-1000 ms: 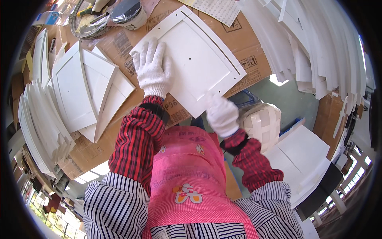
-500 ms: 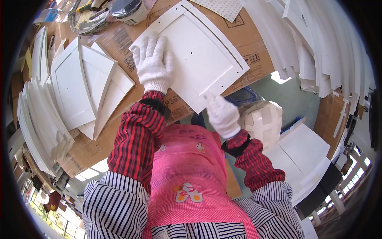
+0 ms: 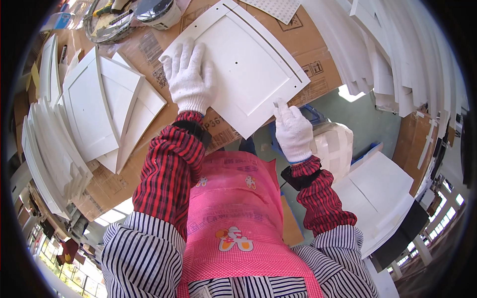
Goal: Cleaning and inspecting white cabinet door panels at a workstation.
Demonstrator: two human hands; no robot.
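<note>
A white panel with a recessed centre and a dark slot along its far curved edge lies on the cardboard-covered table. My left hand, in a white knit glove, rests flat on its left side with the fingers stretched out. At the near right edge of the panel is my right hand, also gloved. Its fingers are pinched together at the edge; whatever they may hold is too small to make out. A few small dark holes show in the panel.
Several white panels and stacked curved strips lie to the left. A tub with a dark lid stands at the back. More white pieces are piled at the right. Below the table's edge sits a taped bundle.
My right hand has moved right and away from me along the panel's near right edge. My left hand stays flat on the panel, which has shifted very slightly in view.
</note>
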